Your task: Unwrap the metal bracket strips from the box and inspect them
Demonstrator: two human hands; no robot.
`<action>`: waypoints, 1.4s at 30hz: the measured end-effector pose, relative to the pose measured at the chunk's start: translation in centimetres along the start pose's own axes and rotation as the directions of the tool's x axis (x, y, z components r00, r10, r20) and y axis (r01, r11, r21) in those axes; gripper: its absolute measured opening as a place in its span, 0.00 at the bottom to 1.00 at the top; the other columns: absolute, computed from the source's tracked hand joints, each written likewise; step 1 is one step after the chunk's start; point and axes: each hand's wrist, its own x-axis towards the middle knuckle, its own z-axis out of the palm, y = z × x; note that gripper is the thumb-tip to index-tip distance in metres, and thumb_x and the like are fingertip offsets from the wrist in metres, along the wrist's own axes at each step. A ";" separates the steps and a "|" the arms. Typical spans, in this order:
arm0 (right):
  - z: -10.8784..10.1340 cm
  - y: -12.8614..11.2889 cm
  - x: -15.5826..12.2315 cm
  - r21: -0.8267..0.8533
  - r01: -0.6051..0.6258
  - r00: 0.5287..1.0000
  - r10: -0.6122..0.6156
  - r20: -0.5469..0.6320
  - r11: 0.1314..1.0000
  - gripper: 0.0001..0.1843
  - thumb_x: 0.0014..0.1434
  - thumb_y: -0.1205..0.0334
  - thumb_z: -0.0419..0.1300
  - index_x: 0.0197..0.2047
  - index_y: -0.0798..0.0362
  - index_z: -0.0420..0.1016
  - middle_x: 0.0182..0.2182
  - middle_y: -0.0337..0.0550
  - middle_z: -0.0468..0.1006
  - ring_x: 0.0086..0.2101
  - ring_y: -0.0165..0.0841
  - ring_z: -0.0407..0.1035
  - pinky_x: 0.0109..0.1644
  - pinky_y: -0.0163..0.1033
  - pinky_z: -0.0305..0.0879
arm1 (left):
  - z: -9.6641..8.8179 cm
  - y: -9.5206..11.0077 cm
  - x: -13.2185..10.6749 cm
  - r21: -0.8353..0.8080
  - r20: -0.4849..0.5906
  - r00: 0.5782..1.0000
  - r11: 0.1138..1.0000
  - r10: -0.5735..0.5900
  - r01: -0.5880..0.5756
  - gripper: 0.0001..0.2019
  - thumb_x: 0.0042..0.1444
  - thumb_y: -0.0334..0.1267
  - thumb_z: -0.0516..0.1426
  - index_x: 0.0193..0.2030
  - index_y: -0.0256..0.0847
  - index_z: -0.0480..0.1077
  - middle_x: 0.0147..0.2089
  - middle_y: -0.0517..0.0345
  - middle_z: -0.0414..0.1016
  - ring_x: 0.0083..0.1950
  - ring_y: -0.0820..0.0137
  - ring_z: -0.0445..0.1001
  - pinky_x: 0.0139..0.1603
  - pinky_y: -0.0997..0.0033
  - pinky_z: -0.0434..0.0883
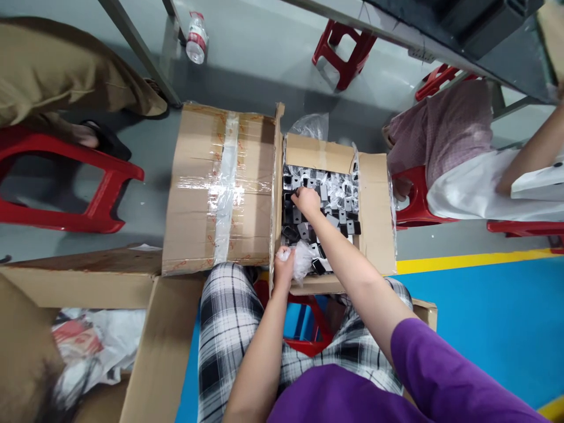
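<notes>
In front of my knees stands an open cardboard box (318, 151) with many small black and grey block-shaped parts (304, 229) inside. Clear plastic film (346, 187) covers some of them on the far right side. My right hand (307, 202) reaches into the box at its left side, fingers closed around a dark part that is mostly hidden. At the near left corner, my left hand (284, 265) grips a crumpled clear plastic bag (303, 258) beside the box wall.
A taped closed carton (253, 217) adjoins the box on the left. Another open carton (152, 346) holds white plastic at lower left. Red stools (94, 200) and seated people (462, 129) flank me. A plastic bottle (196, 38) lies under the table (396, 41).
</notes>
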 end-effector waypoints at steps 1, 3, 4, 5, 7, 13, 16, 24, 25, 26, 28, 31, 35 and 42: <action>-0.1 -0.1 0.0 -0.003 0.006 1.000 -0.006 0.017 1.000 0.15 0.63 0.60 0.54 0.45 0.55 0.80 0.43 0.56 0.82 0.45 0.44 0.77 0.47 0.41 0.71 | 0.1 0.0 0.0 0.002 -0.002 1.000 1.000 0.002 -0.002 0.21 0.37 0.52 0.66 0.24 0.42 0.59 0.20 0.71 0.58 0.23 0.79 0.56 0.25 0.78 0.54; -0.3 -0.1 0.1 -0.005 -0.001 0.999 0.001 0.045 1.000 0.16 0.63 0.61 0.54 0.46 0.56 0.80 0.44 0.58 0.82 0.47 0.45 0.77 0.48 0.42 0.72 | 0.2 0.1 -0.1 0.006 -0.005 1.000 1.000 0.004 -0.004 0.22 0.37 0.53 0.66 0.24 0.42 0.60 0.20 0.71 0.58 0.23 0.79 0.56 0.26 0.78 0.55; -0.4 -0.1 0.2 -0.004 -0.010 0.998 0.010 0.054 1.000 0.16 0.63 0.62 0.54 0.46 0.57 0.80 0.44 0.59 0.82 0.47 0.45 0.77 0.49 0.43 0.72 | 0.3 0.1 -0.1 0.007 -0.006 1.000 1.000 0.005 -0.005 0.22 0.37 0.53 0.66 0.24 0.42 0.60 0.20 0.70 0.59 0.24 0.78 0.56 0.26 0.78 0.55; -0.5 -0.2 0.2 -0.002 -0.021 0.998 0.021 0.061 1.000 0.16 0.63 0.62 0.54 0.47 0.58 0.80 0.45 0.60 0.81 0.48 0.46 0.77 0.49 0.43 0.72 | 0.3 0.1 -0.2 0.007 -0.005 1.000 1.000 0.006 -0.006 0.23 0.37 0.54 0.66 0.25 0.42 0.59 0.21 0.70 0.59 0.24 0.78 0.57 0.26 0.78 0.56; -0.8 -0.2 0.3 0.001 -0.038 0.997 0.038 0.072 0.999 0.17 0.62 0.62 0.55 0.47 0.59 0.80 0.46 0.62 0.81 0.49 0.47 0.76 0.50 0.44 0.72 | 0.4 0.2 -0.2 0.007 -0.001 1.000 1.000 0.006 -0.006 0.24 0.36 0.55 0.67 0.25 0.42 0.59 0.21 0.70 0.59 0.24 0.78 0.57 0.26 0.78 0.56; -1.3 -0.1 0.1 0.008 -0.074 0.993 0.073 0.093 0.997 0.17 0.62 0.63 0.55 0.49 0.60 0.79 0.46 0.62 0.80 0.49 0.47 0.76 0.50 0.43 0.71 | 0.4 0.3 -0.2 0.005 0.003 1.000 1.000 0.003 -0.003 0.25 0.36 0.57 0.67 0.24 0.42 0.59 0.21 0.70 0.59 0.24 0.79 0.56 0.26 0.77 0.55; -1.2 0.7 0.1 0.025 -0.096 0.991 0.093 0.101 0.995 0.17 0.62 0.60 0.55 0.48 0.59 0.79 0.46 0.60 0.80 0.49 0.46 0.76 0.48 0.42 0.71 | 0.4 0.2 -0.2 0.006 0.007 1.000 1.000 0.002 -0.002 0.24 0.36 0.56 0.67 0.24 0.42 0.59 0.21 0.70 0.59 0.24 0.78 0.57 0.26 0.77 0.56; -0.3 1.6 0.2 0.041 -0.099 0.991 0.095 0.089 0.994 0.16 0.62 0.58 0.55 0.45 0.57 0.80 0.44 0.57 0.81 0.47 0.44 0.76 0.47 0.42 0.71 | 0.4 0.1 -0.2 0.002 0.006 1.000 1.000 -0.008 0.008 0.24 0.36 0.56 0.67 0.24 0.42 0.59 0.22 0.69 0.60 0.24 0.78 0.58 0.27 0.77 0.56; -0.3 1.5 0.2 0.040 -0.097 0.992 0.094 0.082 0.994 0.16 0.62 0.59 0.55 0.45 0.57 0.80 0.44 0.58 0.81 0.48 0.45 0.76 0.47 0.42 0.71 | 0.4 0.1 -0.3 0.003 0.005 1.000 1.000 -0.010 0.010 0.25 0.36 0.56 0.67 0.25 0.42 0.59 0.22 0.70 0.60 0.24 0.78 0.58 0.27 0.77 0.56; -0.4 1.3 0.2 0.041 -0.096 0.993 0.093 0.079 0.995 0.16 0.62 0.59 0.55 0.45 0.57 0.80 0.44 0.58 0.81 0.48 0.45 0.76 0.47 0.42 0.71 | 0.4 0.1 -0.3 0.006 0.005 1.000 1.000 -0.011 0.011 0.25 0.36 0.56 0.67 0.25 0.42 0.59 0.22 0.70 0.60 0.24 0.78 0.58 0.27 0.77 0.56; -0.5 1.2 0.3 0.043 -0.093 0.993 0.090 0.081 0.995 0.16 0.62 0.59 0.55 0.45 0.57 0.81 0.44 0.58 0.81 0.48 0.45 0.76 0.48 0.42 0.71 | 0.3 0.2 -0.4 0.011 0.004 1.000 1.000 -0.015 0.015 0.25 0.36 0.57 0.67 0.25 0.42 0.59 0.21 0.70 0.59 0.24 0.78 0.57 0.27 0.77 0.56; -0.7 1.3 0.4 0.044 -0.083 0.993 0.079 0.087 0.996 0.16 0.61 0.59 0.56 0.45 0.58 0.81 0.44 0.58 0.81 0.48 0.46 0.76 0.48 0.42 0.72 | 0.3 0.2 -0.4 0.020 0.003 1.000 1.000 -0.021 0.021 0.25 0.36 0.57 0.67 0.25 0.42 0.59 0.21 0.71 0.58 0.24 0.79 0.56 0.26 0.78 0.55; -0.6 1.2 0.4 0.038 -0.086 0.993 0.083 0.080 0.996 0.17 0.61 0.61 0.56 0.46 0.59 0.81 0.45 0.60 0.81 0.48 0.46 0.76 0.48 0.43 0.72 | 0.3 0.2 -0.3 0.028 0.002 1.000 0.999 -0.021 0.021 0.25 0.37 0.57 0.66 0.25 0.42 0.59 0.21 0.71 0.58 0.23 0.79 0.55 0.26 0.77 0.55; 0.7 -0.2 1.1 0.066 -0.041 0.992 0.033 0.123 0.997 0.14 0.62 0.63 0.58 0.46 0.61 0.81 0.46 0.63 0.81 0.48 0.45 0.76 0.51 0.42 0.69 | -0.1 -0.4 -0.1 0.056 0.010 1.000 0.998 -0.017 0.017 0.23 0.39 0.55 0.66 0.26 0.42 0.61 0.22 0.69 0.60 0.24 0.78 0.57 0.26 0.77 0.56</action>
